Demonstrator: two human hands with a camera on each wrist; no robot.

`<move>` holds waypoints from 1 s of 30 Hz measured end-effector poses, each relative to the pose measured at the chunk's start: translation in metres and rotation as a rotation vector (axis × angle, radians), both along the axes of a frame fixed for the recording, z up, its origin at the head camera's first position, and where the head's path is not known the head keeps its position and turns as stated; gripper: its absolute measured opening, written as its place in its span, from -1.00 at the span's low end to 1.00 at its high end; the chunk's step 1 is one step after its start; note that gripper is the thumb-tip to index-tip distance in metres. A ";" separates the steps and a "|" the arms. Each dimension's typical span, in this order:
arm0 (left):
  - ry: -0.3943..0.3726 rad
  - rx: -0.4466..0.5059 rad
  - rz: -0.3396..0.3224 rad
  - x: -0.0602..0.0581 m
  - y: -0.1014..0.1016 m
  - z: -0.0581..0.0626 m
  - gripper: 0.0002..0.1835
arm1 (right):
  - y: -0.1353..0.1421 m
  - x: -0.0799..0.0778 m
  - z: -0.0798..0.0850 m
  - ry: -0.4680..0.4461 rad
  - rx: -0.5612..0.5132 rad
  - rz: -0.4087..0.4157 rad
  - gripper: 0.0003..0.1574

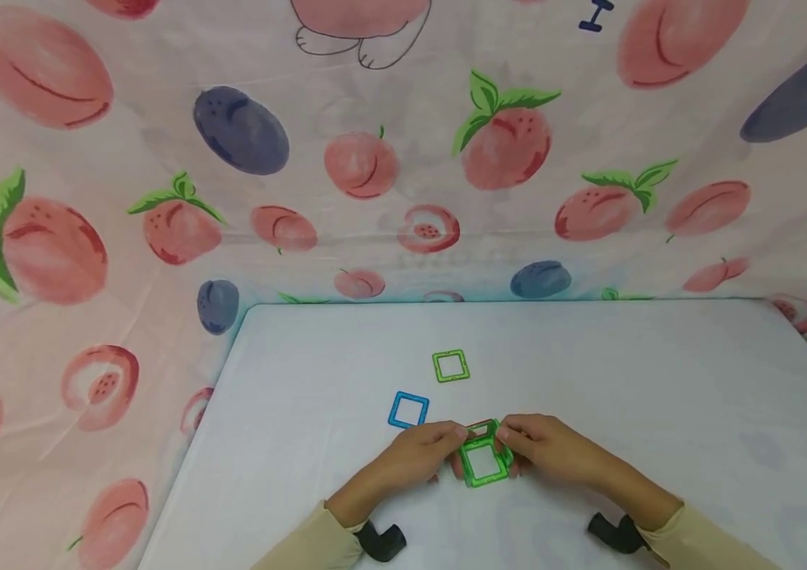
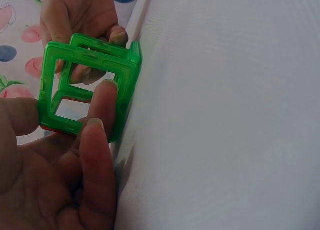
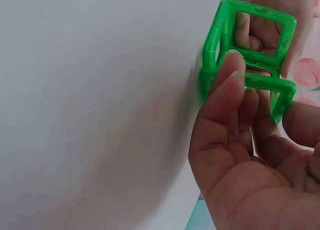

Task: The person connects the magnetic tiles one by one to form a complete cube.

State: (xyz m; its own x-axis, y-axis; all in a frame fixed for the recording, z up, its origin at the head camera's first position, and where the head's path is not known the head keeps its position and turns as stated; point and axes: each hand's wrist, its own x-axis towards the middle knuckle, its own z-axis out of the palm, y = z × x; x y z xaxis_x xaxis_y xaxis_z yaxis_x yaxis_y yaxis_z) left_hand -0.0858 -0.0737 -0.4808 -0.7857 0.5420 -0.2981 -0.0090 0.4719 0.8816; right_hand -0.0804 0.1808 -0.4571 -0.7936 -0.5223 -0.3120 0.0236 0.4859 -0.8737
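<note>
Hands are both busy as I watch from my remote feed: the left hand (image 1: 413,457) and right hand (image 1: 556,451) each pinch a green open-sided box (image 1: 490,480) from opposite sides, low over the worktop (image 1: 631,372). I see it is made of square frames meeting edge to edge. A red edge (image 2: 50,129) shows on it too, probably one more frame, though fingers hide most of that part from me. Just beyond the left hand lies a blue square frame (image 1: 393,408); a lime-green square frame (image 1: 449,353) lies farther out, apart from it.
</note>
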 end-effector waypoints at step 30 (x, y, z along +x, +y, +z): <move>-0.006 -0.020 -0.007 -0.005 0.006 0.007 -0.58 | -0.017 -0.088 0.006 0.205 0.186 0.260 -0.64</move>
State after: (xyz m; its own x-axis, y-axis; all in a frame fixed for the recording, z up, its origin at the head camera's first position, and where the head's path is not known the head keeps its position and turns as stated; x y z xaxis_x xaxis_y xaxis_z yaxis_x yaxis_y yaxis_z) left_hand -0.0906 -0.0673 -0.4734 -0.7800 0.5415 -0.3136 -0.0108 0.4894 0.8720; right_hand -0.1688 0.1640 -0.4512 -0.6979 -0.6639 -0.2688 -0.2879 0.6036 -0.7435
